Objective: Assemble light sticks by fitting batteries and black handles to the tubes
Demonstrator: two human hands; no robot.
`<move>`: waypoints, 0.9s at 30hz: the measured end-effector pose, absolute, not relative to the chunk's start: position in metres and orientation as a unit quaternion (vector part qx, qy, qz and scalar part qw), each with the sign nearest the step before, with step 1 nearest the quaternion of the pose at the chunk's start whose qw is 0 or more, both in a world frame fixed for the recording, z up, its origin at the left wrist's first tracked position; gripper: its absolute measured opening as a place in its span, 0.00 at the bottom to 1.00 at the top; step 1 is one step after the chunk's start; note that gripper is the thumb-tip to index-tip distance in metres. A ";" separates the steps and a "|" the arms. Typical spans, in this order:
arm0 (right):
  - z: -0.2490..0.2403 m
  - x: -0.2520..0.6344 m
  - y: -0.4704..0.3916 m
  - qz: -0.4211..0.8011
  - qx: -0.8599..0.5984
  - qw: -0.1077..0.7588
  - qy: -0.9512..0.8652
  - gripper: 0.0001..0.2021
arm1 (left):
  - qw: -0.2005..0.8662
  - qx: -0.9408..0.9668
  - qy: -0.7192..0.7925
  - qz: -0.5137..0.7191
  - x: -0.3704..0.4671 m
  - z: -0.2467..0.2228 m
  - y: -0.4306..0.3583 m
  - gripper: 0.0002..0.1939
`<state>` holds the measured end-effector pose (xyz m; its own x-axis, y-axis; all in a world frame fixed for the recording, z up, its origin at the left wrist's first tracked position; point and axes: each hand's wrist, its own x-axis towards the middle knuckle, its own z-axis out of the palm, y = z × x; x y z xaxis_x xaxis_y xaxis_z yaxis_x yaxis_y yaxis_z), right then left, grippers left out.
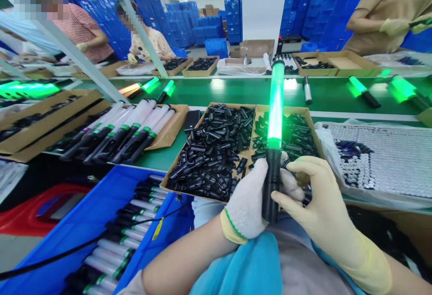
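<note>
Has both hands close together in front of the body, by the near edge of the tabletop (157, 162). Grips with the left hand (248, 200), closed, its left thumb (261, 171) pointing upward and its left fingers (293, 186) curled round toward the right. Wears a white knit glove there, hemmed in green, over a yellow cuff at the left wrist (232, 230). Angles the bare left forearm (187, 250) inward from the lower left. Poses the right hand (320, 200) loosely apart in a pale yellow glove, with right thumb (288, 204) stretched leftward below the left fingers, right forefinger (308, 163) bent above, and a gap between. Covers the right wrist (366, 254) with a long cuff, leaving the right forearm (410, 274) bare behind it.
</note>
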<state>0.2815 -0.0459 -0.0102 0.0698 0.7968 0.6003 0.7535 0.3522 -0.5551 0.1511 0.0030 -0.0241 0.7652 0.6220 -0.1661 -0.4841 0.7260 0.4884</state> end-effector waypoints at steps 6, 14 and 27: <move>-0.005 0.286 -0.055 -0.012 -0.549 0.471 -0.690 0.17 | 0.905 0.199 0.128 0.353 0.146 -0.016 0.000 0.24; -0.011 0.282 -0.051 -0.099 -0.420 0.257 -0.865 0.13 | 0.873 0.154 0.224 0.405 0.152 -0.014 0.012 0.21; -0.015 0.446 0.176 -0.065 -0.634 0.170 -0.752 0.10 | 0.719 0.335 0.347 0.500 0.096 0.002 0.061 0.22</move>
